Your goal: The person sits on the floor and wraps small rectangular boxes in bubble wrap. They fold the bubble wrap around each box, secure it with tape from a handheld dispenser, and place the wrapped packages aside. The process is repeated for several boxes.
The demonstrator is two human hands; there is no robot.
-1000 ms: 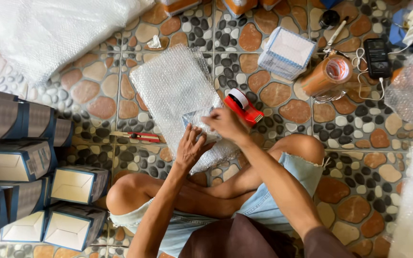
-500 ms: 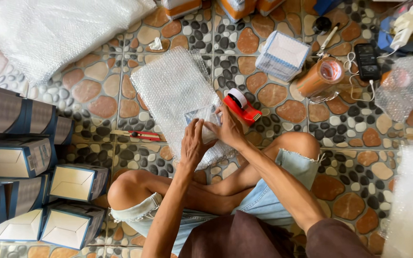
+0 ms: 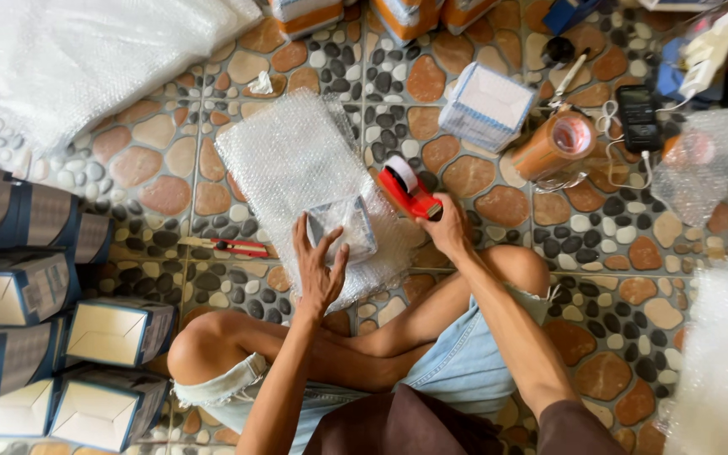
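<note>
Right hand (image 3: pixel 446 229) grips a red tape dispenser (image 3: pixel 408 190); left hand (image 3: pixel 318 268), fingers spread, presses the half-wrapped box (image 3: pixel 343 227) on bubble wrap (image 3: pixel 297 160), wrap apparently untaped.

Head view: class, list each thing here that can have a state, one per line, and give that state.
Left hand: open, fingers spread, pressing on the wrapped box.
Right hand: closed around the red tape dispenser.
Red tape dispenser: held, resting at the wrap's edge.
Wrapped box: partly covered in bubble wrap.
Bubble wrap sheet: spread flat on the floor.
Brown tape roll: lying on its side.
Box cutter: lying on the floor, untouched.
</note>
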